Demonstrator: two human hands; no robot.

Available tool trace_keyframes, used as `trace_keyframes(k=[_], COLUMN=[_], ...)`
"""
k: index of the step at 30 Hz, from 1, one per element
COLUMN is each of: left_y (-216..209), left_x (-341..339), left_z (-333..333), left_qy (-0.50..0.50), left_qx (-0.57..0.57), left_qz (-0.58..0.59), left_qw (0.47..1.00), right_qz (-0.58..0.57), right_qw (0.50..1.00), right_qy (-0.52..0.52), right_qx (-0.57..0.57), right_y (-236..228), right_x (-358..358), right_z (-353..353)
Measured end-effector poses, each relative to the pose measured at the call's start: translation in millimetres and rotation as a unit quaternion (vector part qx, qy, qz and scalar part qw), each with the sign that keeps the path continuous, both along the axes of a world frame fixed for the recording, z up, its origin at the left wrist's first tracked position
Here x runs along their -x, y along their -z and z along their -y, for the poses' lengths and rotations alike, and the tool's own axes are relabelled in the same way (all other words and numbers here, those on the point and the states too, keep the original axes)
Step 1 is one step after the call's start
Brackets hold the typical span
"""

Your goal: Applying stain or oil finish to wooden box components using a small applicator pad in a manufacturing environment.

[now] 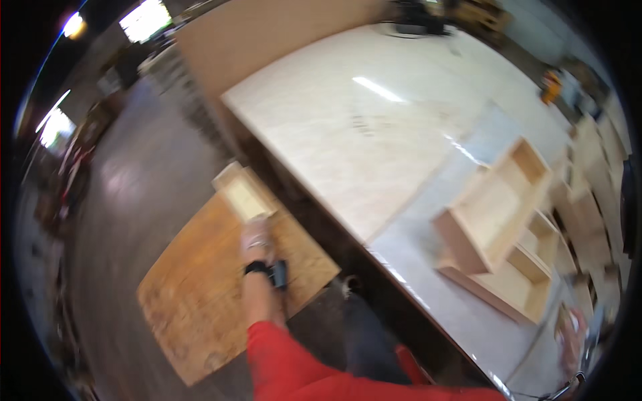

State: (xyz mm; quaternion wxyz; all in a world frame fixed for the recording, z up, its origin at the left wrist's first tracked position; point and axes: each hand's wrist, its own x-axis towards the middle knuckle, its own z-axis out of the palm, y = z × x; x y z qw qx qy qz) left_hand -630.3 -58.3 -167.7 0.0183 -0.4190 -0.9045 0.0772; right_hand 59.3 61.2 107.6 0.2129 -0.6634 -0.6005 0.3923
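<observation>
My left hand (256, 237) is closed on the near end of a small, shallow wooden box (245, 194), its arm stretched out in a red sleeve with a dark wristband. The box is over the far corner of a worn plywood board (200, 287), left of the big table. Whether it rests on the board I cannot tell. At the lower right, a blurred pinkish shape looks like my right hand (570, 337), beside a thin blue and dark object (591, 341). Its fingers are smeared, so its grip is unclear.
A large white-topped table (321, 134) fills the middle and right. Open wooden boxes (495, 207) are piled on its right side, with more wooden pieces (588, 214) beyond. Dark equipment (418, 20) stands at the far edge. My leg (368, 341) is beside the table edge.
</observation>
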Motion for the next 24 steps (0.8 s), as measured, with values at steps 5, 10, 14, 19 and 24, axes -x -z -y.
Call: trace_keyframes(k=[5, 10, 14, 19, 24], left_y=[-67.0, -208.6, -262.0, -262.7, -255.7], left_x=[-58.0, -199.1, -284.0, -318.5, -323.0], left_z=[-27.6, -44.6, -67.1, -84.6, -80.9], left_qy=[-0.048, 0.331, 0.459, 0.479, 0.455], left_qx=[-0.288, -0.468, -0.388, -0.269, -0.302], left_qz=[0.101, 0.065, 0.036, -0.023, 0.034], left_qw=[0.951, 0.817, 0.799, 0.835, 0.837], right_qz=[0.007, 0.012, -0.082, -0.090, -0.152], right_qw=[0.999, 0.986, 0.991, 0.984, 0.967], right_qy=[0.032, 0.097, 0.082, 0.093, 0.156], right_qx=[-0.037, -0.137, -0.068, -0.119, -0.131], right_y=[-16.1, -7.6, -4.5, 18.0, 31.1], right_x=[-10.1, -59.3, -106.9, -168.6, -201.7], right_z=[32.1, 73.5, 112.8, 160.5, 194.0])
